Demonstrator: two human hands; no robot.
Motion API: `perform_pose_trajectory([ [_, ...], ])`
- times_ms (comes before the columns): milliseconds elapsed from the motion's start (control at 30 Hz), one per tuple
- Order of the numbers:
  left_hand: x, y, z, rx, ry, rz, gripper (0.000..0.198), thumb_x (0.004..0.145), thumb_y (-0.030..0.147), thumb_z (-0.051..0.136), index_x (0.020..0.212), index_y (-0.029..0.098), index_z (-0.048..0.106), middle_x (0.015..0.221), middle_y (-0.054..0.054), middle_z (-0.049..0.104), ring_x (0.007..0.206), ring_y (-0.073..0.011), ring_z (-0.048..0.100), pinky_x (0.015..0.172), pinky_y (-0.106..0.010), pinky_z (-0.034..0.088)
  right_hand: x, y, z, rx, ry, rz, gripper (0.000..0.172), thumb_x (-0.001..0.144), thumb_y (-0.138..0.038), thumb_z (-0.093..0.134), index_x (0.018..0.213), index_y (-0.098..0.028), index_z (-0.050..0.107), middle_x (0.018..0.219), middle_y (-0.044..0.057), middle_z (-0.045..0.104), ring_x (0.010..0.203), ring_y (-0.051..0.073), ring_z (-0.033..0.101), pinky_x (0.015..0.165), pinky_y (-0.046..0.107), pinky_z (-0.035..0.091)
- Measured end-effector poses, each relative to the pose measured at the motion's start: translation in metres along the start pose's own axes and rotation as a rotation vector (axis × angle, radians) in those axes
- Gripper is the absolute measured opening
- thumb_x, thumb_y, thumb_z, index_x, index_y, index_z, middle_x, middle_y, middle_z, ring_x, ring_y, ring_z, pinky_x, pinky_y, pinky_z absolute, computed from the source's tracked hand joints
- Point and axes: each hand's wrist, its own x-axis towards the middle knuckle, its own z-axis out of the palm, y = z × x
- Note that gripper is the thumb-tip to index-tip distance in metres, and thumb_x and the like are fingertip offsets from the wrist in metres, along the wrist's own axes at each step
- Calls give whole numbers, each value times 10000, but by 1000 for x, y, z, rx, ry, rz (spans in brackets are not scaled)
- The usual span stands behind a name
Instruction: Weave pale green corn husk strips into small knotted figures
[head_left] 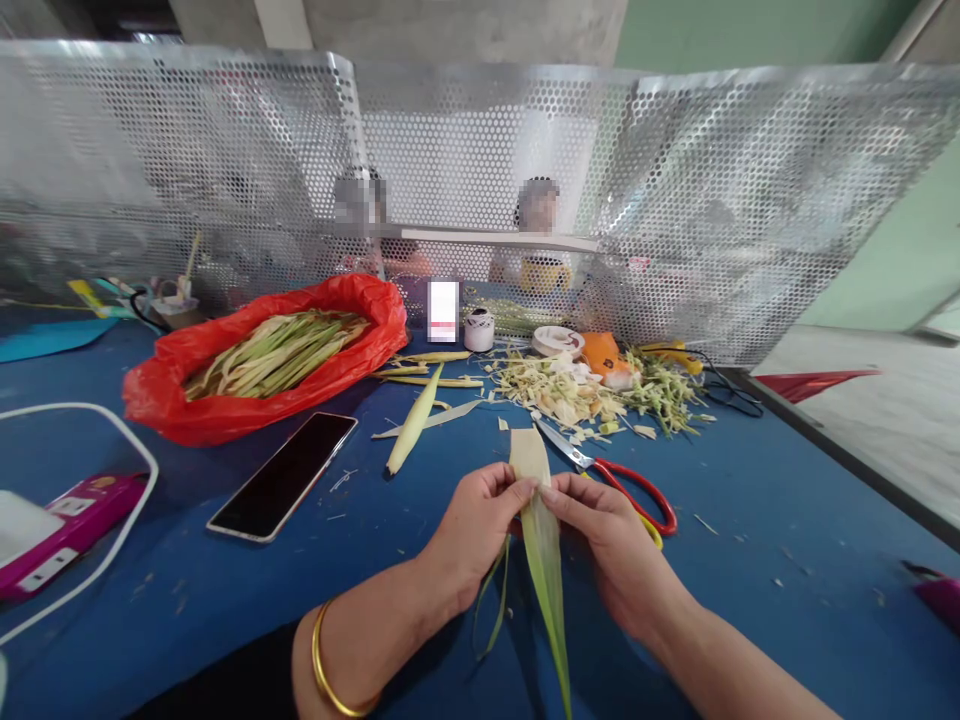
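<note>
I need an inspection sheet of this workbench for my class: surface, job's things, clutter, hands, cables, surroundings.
Surface: blue tabletop, scattered with small scraps.
Job's things: long pale-green leaf; metal scissors with a red handle loop, lying beside it; red plastic bag holding green leaf strips.
Clutter: heap of pale plant shreds; rectangular black-screened phone.
Hands: left hand and right hand pinch the leaf.
Cables: looped white cable by purple plastic power strip; thin black cable at right.
Surroundings: perforated silver metal screen, people partly visible behind.
</note>
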Motion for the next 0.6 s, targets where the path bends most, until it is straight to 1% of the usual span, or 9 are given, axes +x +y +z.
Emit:
perform_pose_trajectory([
  [200, -1, 4, 3, 30, -2, 30, 338, 689, 471, 718, 734, 156, 604, 637, 12, 584, 581, -121, 534, 582, -241, 418, 0, 1, 0, -8, -6, -25, 390, 663, -525, 780, 676, -169, 620, 600, -9, 565, 559, 136, 514, 563, 269, 420],
  [333, -2, 1, 3, 18, -19, 10, 348, 718, 480, 696, 783, 148, 612, 650, 19, 574, 579, -104, 498, 573, -228, 404, -2, 2, 1, -15, 14, -31, 359, 662, -486, 790, 690, -171, 620, 606, -12, 562, 583, 141, 515, 573, 269, 411],
  [400, -2, -1, 3, 31, -19, 21, 337, 736, 475, 680, 790, 151, 601, 657, 23, 565, 582, -98, 478, 567, -221, 388, -2, 2, 1, -27, 11, -48, 337, 667, -461, 790, 679, -170, 619, 607, -11, 562, 600, 141, 510, 576, 261, 397],
  [533, -3, -3, 2, 63, -18, 50, 308, 746, 456, 668, 792, 164, 578, 684, 20, 574, 597, -104, 478, 563, -221, 381, -2, 0, 3, -28, 1, -68, 342, 663, -435, 790, 605, -175, 575, 570, -27, 515, 558, 115, 436, 540, 243, 348],
  [600, -4, -4, 2, 62, -11, 52, 301, 745, 454, 664, 783, 171, 569, 671, 22, 571, 591, -109, 486, 559, -225, 386, -2, 0, 5, -32, 1, -76, 357, 658, -442, 788, 582, -180, 558, 555, -32, 497, 546, 113, 420, 532, 243, 333],
])
